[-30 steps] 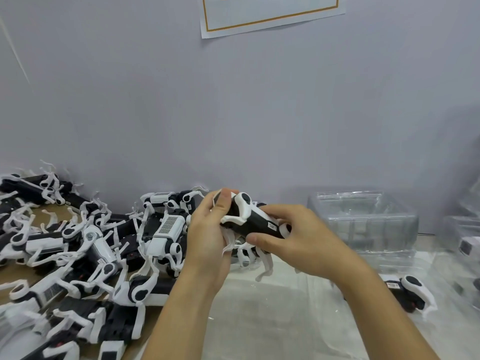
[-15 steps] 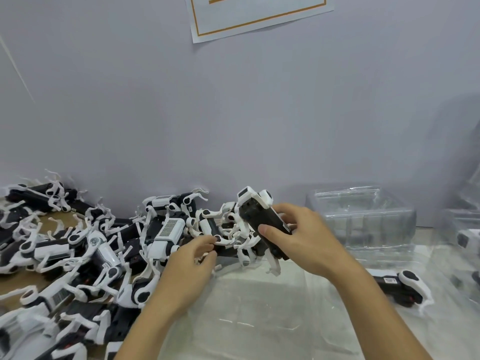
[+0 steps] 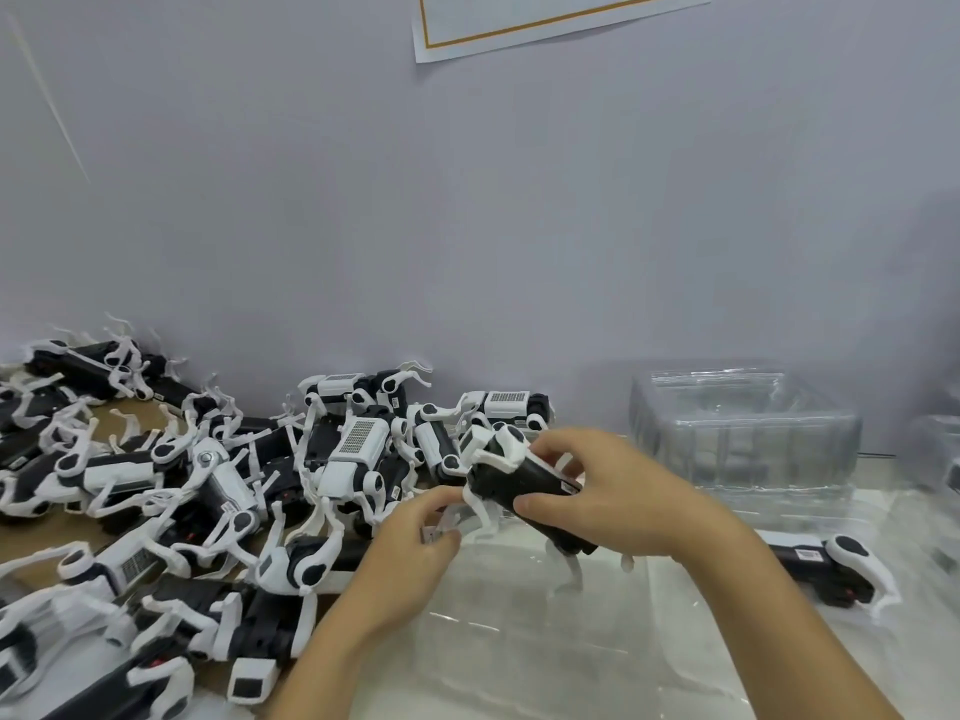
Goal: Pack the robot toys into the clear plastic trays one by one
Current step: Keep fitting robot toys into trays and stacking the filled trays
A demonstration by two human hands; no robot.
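Observation:
My right hand (image 3: pixel 618 498) grips a black-and-white robot dog toy (image 3: pixel 511 472) by its black body, held tilted just above a clear plastic tray (image 3: pixel 545 631) in front of me. My left hand (image 3: pixel 415 558) pinches one of the toy's white legs (image 3: pixel 470 509) at its lower left. A second robot toy (image 3: pixel 826 563) lies flat to the right of my right forearm, on clear plastic. A big pile of the same toys (image 3: pixel 208 485) covers the table to the left.
A stack of empty clear trays (image 3: pixel 743 433) stands at the back right against the grey wall. More clear packaging (image 3: pixel 943 449) sits at the far right edge. A paper sheet (image 3: pixel 545 18) hangs on the wall above.
The toy has come down and tilted toward the tray in my right hand. My left hand, which had let go and dropped toward the pile, has come back up to pinch a leg.

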